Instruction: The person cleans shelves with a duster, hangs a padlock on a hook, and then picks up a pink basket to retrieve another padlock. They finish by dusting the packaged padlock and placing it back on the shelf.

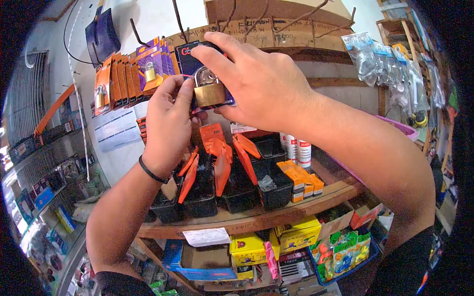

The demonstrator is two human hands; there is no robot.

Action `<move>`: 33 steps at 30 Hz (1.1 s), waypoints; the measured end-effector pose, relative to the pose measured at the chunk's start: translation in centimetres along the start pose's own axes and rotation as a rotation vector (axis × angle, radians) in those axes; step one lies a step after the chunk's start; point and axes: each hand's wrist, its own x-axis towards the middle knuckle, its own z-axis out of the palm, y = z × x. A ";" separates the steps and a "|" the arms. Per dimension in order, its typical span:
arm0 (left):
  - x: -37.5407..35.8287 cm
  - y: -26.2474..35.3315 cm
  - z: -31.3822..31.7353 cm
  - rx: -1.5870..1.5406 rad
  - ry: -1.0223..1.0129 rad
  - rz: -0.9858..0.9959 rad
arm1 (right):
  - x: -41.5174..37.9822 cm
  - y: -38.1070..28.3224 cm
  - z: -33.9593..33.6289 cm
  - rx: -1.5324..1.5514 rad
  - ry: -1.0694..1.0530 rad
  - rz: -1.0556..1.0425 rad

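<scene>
A carded padlock (pixel 210 94) with a brass body and dark backing card is held up before the wooden hook rail (pixel 256 34). My left hand (pixel 170 113) pinches the card's left edge between thumb and fingers. My right hand (pixel 261 74) grips it from the upper right, index finger across its top; its thumb is mostly hidden. Just left of the pack hang purple padlock cards (pixel 150 73) and orange padlock cards (pixel 106 86). Bare metal hooks (pixel 177 19) stick out above my hands.
Below, black bins (pixel 200 200) with orange spring clamps (pixel 222 170) stand on a wooden shelf (pixel 256 213). Orange small boxes (pixel 301 180) and white-red bottles (pixel 304 153) are beside them. Yellow boxes (pixel 298 234) sit lower. Plastic packs (pixel 365 56) hang at right; a glass case (pixel 44 212) is left.
</scene>
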 end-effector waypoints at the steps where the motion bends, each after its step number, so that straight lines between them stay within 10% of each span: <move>1: 0.4 -0.1 -0.2 0.024 0.019 0.015 | 0.4 0.1 0.2 0.004 0.024 -0.004; 33: 7.5 5.6 -2.3 0.154 0.086 0.232 | 8.5 -1.0 -7.1 -0.161 -0.289 0.190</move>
